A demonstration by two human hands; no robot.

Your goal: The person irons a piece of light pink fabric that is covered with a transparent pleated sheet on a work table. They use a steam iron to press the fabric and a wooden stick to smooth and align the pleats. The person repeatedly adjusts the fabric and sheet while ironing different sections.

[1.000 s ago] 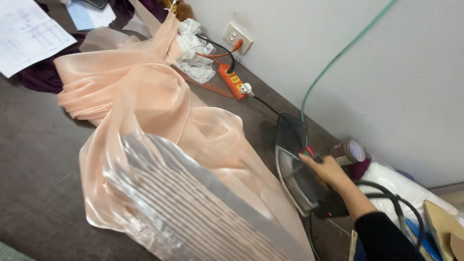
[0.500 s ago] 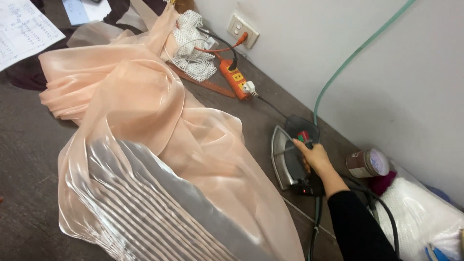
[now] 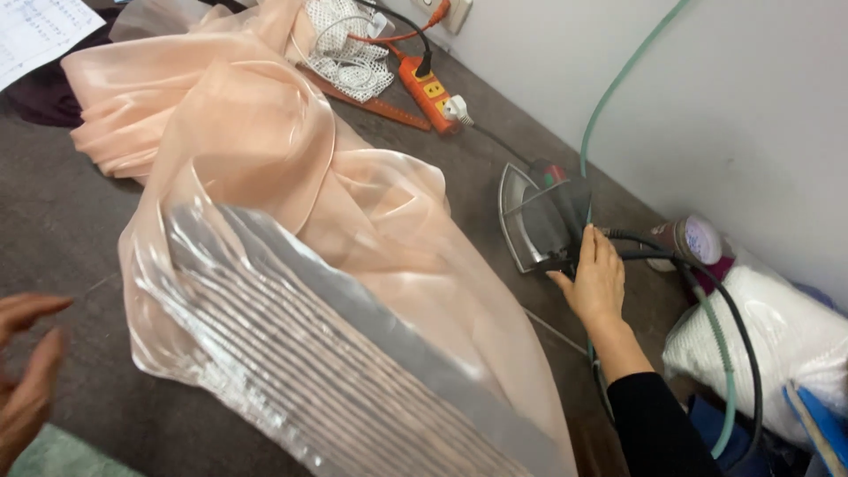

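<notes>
Head view shows the right hand [image 3: 597, 281] gripping the iron [image 3: 541, 221] stood on its heel at the surface's [image 3: 71, 221] far edge beside the peach fabric [image 3: 265, 168], left hand [image 3: 25, 371] released; best lifted clear of the hoses.

one iron [image 3: 541, 216], one power strip [image 3: 427, 88], two hands [image 3: 597, 281]

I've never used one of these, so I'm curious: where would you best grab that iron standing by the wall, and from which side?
Probably by the dark handle behind the soleplate, coming from the near, right-hand side. The iron stands tipped up on its heel, its shiny metal face turned toward the peach fabric, so that side is best avoided. The right hand already rests at the handle's base, where the black cord leaves it.
</notes>
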